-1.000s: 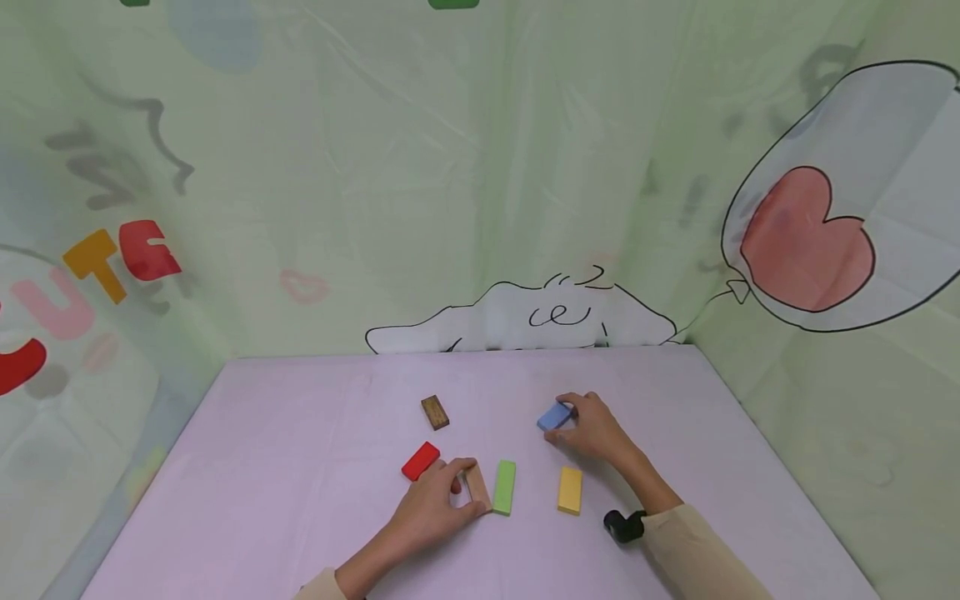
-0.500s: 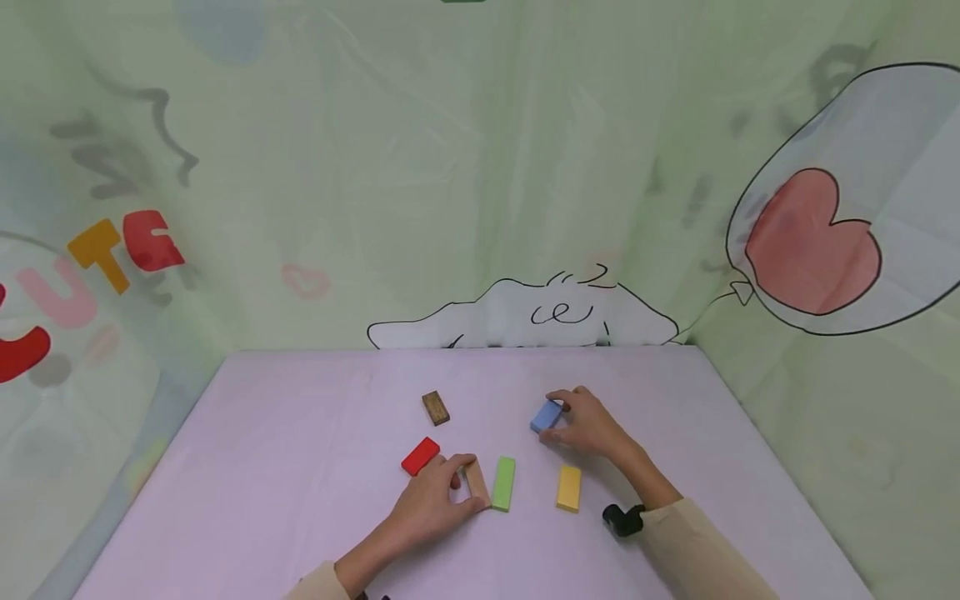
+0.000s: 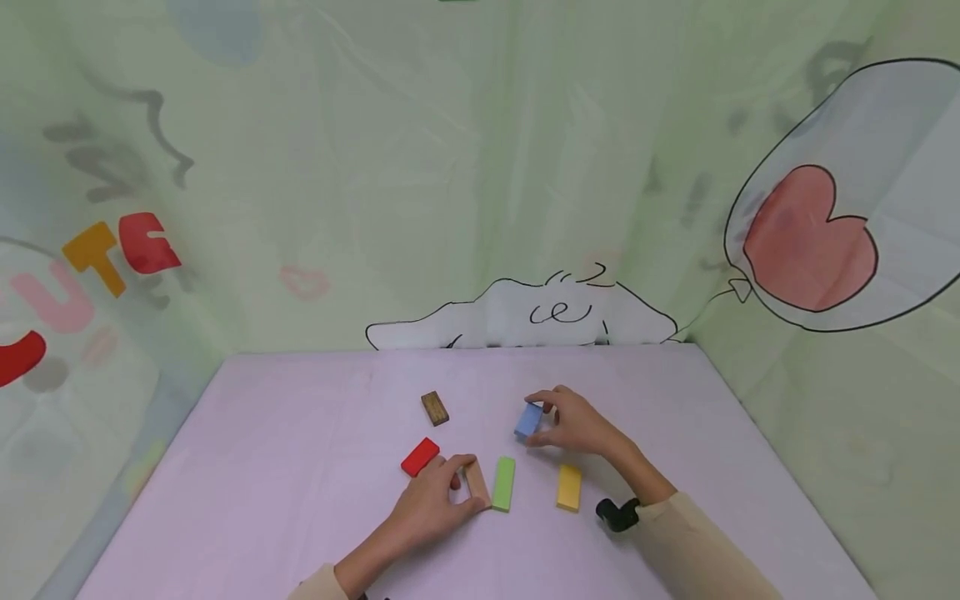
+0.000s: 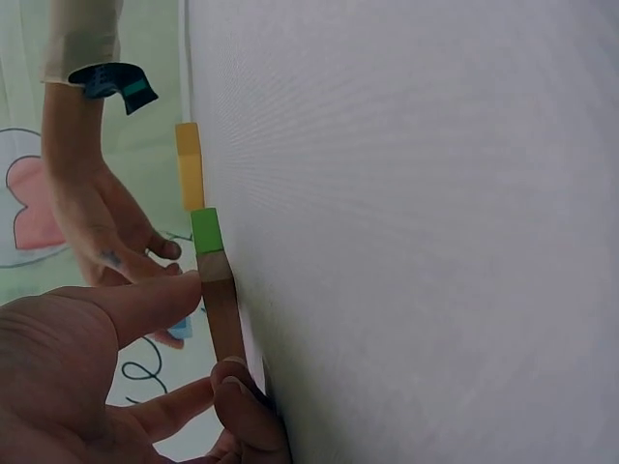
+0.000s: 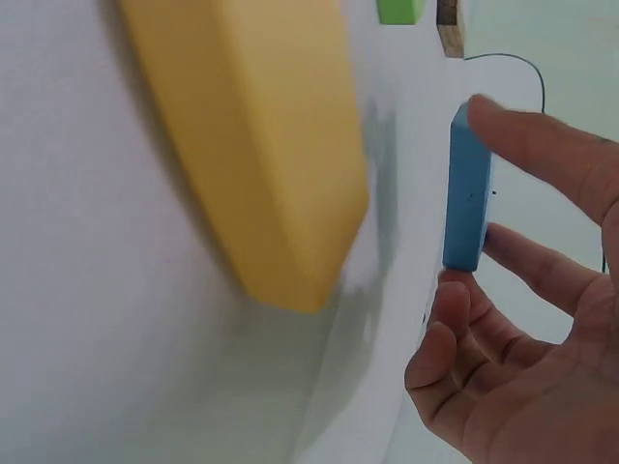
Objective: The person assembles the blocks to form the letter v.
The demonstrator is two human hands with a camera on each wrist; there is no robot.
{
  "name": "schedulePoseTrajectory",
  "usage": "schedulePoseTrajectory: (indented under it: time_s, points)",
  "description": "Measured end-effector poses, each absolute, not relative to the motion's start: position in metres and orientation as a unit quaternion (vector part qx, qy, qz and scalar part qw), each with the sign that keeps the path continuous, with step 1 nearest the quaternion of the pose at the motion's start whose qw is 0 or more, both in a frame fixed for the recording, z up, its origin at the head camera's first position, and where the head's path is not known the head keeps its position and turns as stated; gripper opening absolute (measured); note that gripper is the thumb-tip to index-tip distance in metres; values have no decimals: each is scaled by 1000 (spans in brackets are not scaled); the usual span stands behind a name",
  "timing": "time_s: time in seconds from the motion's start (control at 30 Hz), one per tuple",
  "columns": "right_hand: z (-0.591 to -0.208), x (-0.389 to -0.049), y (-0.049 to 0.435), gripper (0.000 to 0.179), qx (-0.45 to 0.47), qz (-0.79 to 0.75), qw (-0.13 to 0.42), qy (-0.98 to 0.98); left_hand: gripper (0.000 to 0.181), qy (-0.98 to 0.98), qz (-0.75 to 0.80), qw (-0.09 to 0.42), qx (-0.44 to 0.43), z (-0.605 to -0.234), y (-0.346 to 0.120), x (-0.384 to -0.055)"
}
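My left hand [image 3: 430, 502] pinches a plain wooden block [image 3: 477, 486] by its ends, thumb at the near end and fingers at the far end. Close along its right side lies a green block [image 3: 503, 484]. Farther back on the right, my right hand [image 3: 580, 426] pinches a blue block [image 3: 528, 420] between thumb and fingers. The right wrist view shows the thumb on one end of this blue block [image 5: 468, 188] and fingertips at the other; whether it touches the table I cannot tell. A red block [image 3: 420, 457] lies just beyond the left knuckles.
A yellow block [image 3: 568, 488] lies in front of the right hand, near its forearm. At the back left is a dark brown block [image 3: 435, 409]. The pale table [image 3: 285, 467] meets a printed curtain [image 3: 375, 167] behind and at both sides.
My right hand has moved left with the blue block, turning the block a little more upright in the head view. The left hand and its wooden block have stayed in place.
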State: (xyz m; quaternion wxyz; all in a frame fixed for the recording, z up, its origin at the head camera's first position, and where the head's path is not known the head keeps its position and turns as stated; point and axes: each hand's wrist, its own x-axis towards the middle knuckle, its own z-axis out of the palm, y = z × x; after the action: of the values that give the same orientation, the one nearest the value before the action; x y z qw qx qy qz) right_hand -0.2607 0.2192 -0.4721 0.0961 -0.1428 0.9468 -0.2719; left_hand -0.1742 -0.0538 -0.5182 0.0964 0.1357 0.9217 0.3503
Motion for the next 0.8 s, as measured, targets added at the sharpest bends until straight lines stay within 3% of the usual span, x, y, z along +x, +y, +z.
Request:
schedulePoseTrajectory:
  time_s: [0.5, 0.8]
  points:
    - [-463, -265, 215, 69, -213, -280, 131, 927, 63, 921, 352, 93, 141, -516, -55, -175]
    - [-468, -264, 208, 68, -209, -271, 145, 928, 64, 923, 346, 101, 138, -516, -55, -174]
